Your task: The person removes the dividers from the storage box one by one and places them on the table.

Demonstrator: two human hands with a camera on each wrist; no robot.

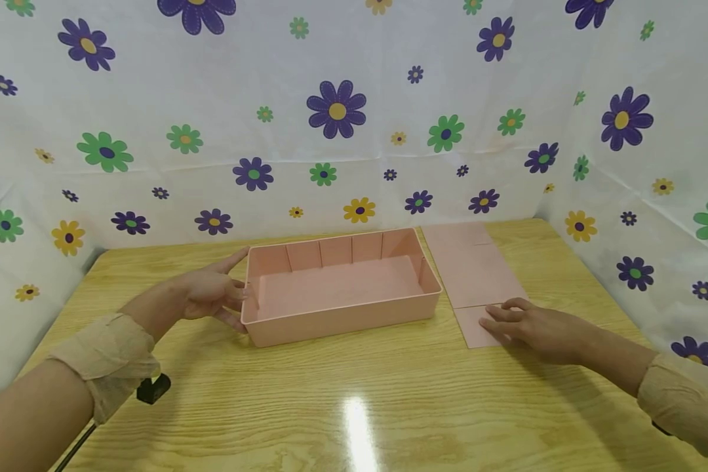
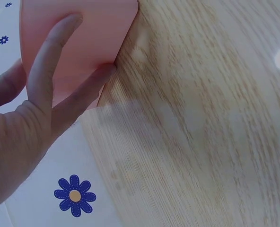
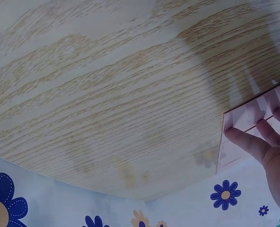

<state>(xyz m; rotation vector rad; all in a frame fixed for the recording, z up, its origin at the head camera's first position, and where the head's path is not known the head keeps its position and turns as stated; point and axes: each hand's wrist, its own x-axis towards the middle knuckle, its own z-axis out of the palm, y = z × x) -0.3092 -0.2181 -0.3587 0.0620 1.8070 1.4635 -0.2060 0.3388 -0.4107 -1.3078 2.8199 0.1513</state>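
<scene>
A shallow pink rectangular box (image 1: 336, 321) with slotted inner walls stands on the wooden table, its top uncovered and nothing lying inside. At its left end, my left hand (image 1: 209, 295) spreads its fingers against the outer end wall. In the left wrist view the fingers (image 2: 45, 71) lie along that pink wall (image 2: 92, 38), one reaching its lower edge. Right of the box lie flat pink panels (image 1: 466, 269) with thin slits and seams. My right hand (image 1: 531, 331) rests its fingertips on the nearest panel (image 1: 472, 331), also seen in the right wrist view.
The wood-grain table (image 1: 307, 400) runs up to a white flowered cloth (image 1: 212, 131) hanging behind and on both sides. A small black object (image 1: 153, 388) shows beside the left sleeve. Bright glare lies on the table's front.
</scene>
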